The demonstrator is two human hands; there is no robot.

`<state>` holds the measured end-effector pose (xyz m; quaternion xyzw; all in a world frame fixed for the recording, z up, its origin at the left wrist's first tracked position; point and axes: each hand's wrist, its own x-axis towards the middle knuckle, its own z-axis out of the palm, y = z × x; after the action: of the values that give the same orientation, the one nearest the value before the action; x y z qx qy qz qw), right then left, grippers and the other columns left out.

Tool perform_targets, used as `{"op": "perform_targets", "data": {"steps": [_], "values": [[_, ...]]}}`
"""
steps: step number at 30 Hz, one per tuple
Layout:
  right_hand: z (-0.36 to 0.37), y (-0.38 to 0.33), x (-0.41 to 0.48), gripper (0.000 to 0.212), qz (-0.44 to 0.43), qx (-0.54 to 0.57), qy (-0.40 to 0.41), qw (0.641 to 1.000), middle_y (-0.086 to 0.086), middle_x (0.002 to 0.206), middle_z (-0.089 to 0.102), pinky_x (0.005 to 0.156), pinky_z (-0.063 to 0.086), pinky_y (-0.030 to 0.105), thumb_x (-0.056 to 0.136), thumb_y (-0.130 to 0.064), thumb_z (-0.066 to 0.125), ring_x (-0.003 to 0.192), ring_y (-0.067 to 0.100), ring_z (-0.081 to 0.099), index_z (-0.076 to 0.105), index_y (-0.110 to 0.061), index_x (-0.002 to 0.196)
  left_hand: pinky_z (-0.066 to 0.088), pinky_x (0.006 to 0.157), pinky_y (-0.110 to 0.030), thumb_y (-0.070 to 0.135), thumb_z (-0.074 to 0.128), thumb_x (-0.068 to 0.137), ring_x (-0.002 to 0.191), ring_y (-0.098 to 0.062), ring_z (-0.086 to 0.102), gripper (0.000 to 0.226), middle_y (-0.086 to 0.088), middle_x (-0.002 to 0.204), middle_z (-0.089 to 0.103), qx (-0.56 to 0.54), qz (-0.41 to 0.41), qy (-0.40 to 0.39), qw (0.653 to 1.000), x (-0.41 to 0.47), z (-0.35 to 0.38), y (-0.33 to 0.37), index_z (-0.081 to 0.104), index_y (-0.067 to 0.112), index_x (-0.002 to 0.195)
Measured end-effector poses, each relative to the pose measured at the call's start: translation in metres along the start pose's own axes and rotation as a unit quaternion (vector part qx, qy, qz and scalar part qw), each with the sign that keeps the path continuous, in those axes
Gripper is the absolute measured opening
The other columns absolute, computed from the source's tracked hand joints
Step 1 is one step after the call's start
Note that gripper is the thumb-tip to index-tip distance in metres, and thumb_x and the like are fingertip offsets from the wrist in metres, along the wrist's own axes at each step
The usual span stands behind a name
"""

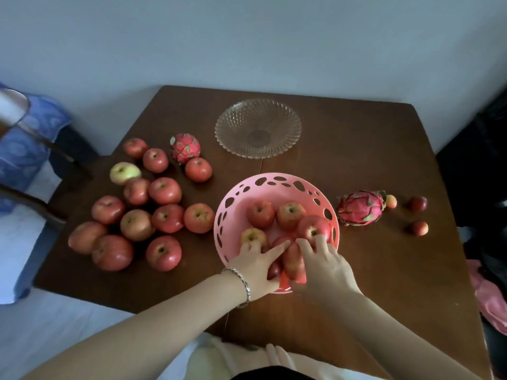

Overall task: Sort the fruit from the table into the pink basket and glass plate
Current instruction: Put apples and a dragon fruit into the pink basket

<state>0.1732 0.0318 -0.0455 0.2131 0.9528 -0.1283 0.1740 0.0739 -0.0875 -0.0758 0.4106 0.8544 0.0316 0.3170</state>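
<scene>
The pink basket (274, 185) stands at the table's middle front with several red apples inside. Both hands reach into its near side. My left hand (255, 263), with a bracelet on the wrist, and my right hand (323, 266) press together around one red apple (293, 260) at the basket's near rim. A smaller apple (273, 270) shows between the hands. The glass plate (258, 128) sits behind the basket with nothing in it. Several apples (164, 190) lie in a group on the table's left. One dragon fruit (185, 148) lies behind them, another dragon fruit (360, 208) to the basket's right.
Three small plums (418, 204) lie near the right dragon fruit. A chair with a blue cushion (24, 141) stands off the table's left corner. Pink cloth (491, 300) lies past the right edge. The wall runs behind the brown table (356, 149).
</scene>
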Motion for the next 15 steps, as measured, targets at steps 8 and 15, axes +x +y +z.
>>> {"op": "perform_targets", "data": {"steps": [8, 15], "values": [[-0.052, -0.035, 0.015, 0.046, -0.059, 0.039, 0.0, 0.997, 0.0, 0.13, 0.047, 0.098, 0.037, 0.033, 0.086, -0.047, 0.052, 0.12, 0.021, 0.044, 0.048, -0.025, 0.126, 0.033, 0.11, -0.032, 0.032, 0.054, 0.088, 0.129, -0.018, 0.045, 0.059, 0.002, 0.139, 0.05, -0.124, -0.002, 0.116, 0.985, -0.008, -0.052, -0.043, 0.032, 0.027, 0.142], [-0.053, -0.141, 0.084, 0.031, -0.141, 0.228, 0.145, 0.952, 0.002, 0.119, 0.056, 0.087, 0.046, 0.032, 0.086, -0.023, 0.058, 0.109, 0.02, 0.055, 0.061, -0.015, 0.116, 0.041, 0.094, -0.026, 0.017, 0.055, 0.088, 0.113, -0.017, 0.058, 0.027, -0.001, 0.117, 0.064, -0.136, -0.123, 0.206, 0.961, -0.022, -0.093, -0.162, 0.062, 0.016, 0.114]]}}
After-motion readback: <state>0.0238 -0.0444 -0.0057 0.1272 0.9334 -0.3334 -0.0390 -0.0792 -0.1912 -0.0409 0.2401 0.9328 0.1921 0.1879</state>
